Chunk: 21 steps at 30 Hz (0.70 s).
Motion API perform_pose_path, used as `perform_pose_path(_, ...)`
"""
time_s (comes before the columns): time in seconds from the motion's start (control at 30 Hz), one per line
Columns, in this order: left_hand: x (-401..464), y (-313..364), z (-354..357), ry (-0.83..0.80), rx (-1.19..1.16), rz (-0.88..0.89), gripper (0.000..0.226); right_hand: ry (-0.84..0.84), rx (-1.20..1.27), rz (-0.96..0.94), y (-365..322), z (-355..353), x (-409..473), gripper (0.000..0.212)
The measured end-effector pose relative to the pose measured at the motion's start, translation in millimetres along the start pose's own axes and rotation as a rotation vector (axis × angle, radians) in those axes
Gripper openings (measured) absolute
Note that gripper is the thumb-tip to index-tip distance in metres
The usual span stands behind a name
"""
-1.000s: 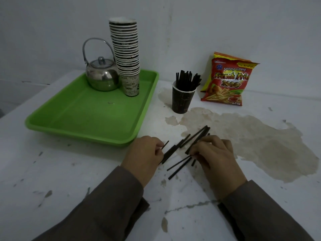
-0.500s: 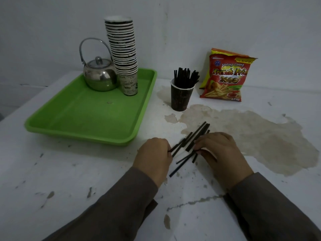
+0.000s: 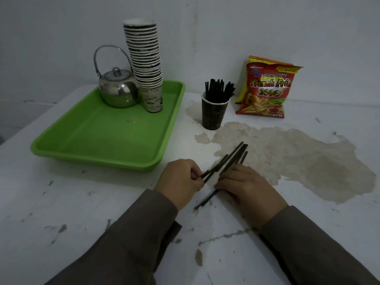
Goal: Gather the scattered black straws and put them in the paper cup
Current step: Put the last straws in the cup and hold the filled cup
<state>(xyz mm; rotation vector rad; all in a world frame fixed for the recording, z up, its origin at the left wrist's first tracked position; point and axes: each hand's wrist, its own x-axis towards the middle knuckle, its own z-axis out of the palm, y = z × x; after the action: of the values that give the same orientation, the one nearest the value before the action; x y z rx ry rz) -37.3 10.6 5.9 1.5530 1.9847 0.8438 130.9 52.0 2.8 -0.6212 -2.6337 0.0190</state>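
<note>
— While both hands work at lower centre of the frame, what do the materials look like?

— Thin, stiff black straws [image 3: 230, 161] lie in a loose diagonal bundle on a white painted table [image 3: 82, 202], its surface chipped and scuffed, with a large patch of bare brownish material to the right. Two more straws poke out below the hands toward lower centre.

— How are the hands posed?

— The left hand [image 3: 181, 179], in a dark grey-brown sleeve, is curled, its fingertips pinching the near ends of a few straws. The right hand [image 3: 246, 186] lies knuckles up over the bundle, fingers bent down onto the straws and pressing them against the table; whether it grips any cannot be told.

— Where is the cup?

— A dark paper cup [image 3: 213, 114] with a white rim stands upright above the hands, centre of the frame, already holding a cluster of black straws on end.

— Anything else, and any writing?

— At the left, a glossy green plastic tray [image 3: 92, 140] bears a round, shiny steel kettle [image 3: 118, 91] with a hoop handle, touching a tall stack of paper cups [image 3: 146, 64] printed with small lettering too fine to read. At upper right, a red and yellow snack bag [image 3: 265, 89] leans on the wall, reading "Kentang Goreng" and "French Fries".
</note>
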Motion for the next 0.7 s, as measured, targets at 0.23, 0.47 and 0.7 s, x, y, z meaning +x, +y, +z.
perform_pose_path(0.23, 2, -2, -1, 0.01, 0.024, 0.033, 0.012, -0.07, -0.158, 0.009, -7, 2, 1, 0.015)
perform_pose_path(0.47, 2, -3, -15, 0.026, -0.073, 0.104, 0.016, 0.14, 0.106, 0.242, -3, -6, 0, 0.02)
perform_pose_path(0.7, -10, 12, -21, 0.078, 0.217, 0.252, 0.018, 0.634, 0.736, 0.635, -1, -21, 1, 0.02)
